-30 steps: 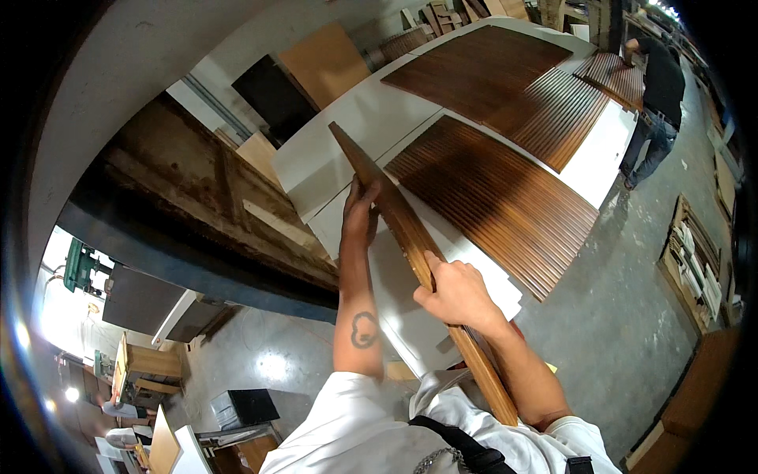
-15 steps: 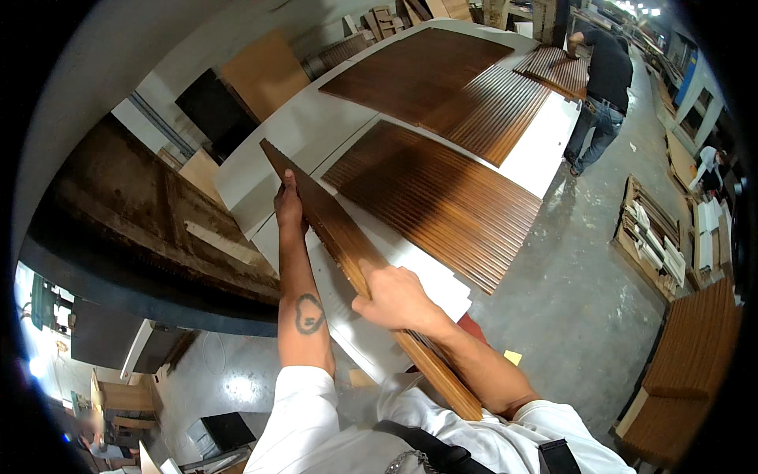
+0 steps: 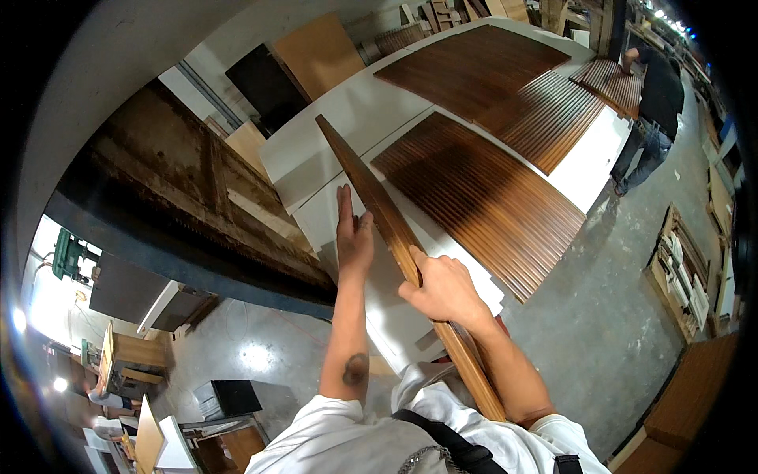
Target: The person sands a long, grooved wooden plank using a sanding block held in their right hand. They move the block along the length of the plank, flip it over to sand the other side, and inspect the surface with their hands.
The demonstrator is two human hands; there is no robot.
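A long brown wooden panel [image 3: 377,199] stands on edge, slanting from the white tabletop toward my body. My right hand [image 3: 444,286] is closed over its upper edge about midway along. My left hand [image 3: 354,238] is beside the panel's left face with fingers stretched out and holds nothing; whether it touches the wood I cannot tell. Right of the held panel, a ribbed brown panel [image 3: 482,201] lies flat on the table. Behind it lie another ribbed panel [image 3: 541,118] and a smooth dark brown panel [image 3: 474,67].
The white table [image 3: 304,154] carries the panels. At its far right end a person in dark clothes [image 3: 659,95] bends over a smaller ribbed panel [image 3: 608,84]. A large dark-framed machine [image 3: 181,170] stands close on the left. A crate of scraps [image 3: 679,268] sits on the floor at right.
My left hand has let go of the panel's edge and come down beside its face. The panel has tipped more upright, still in my right hand. The view has shifted left.
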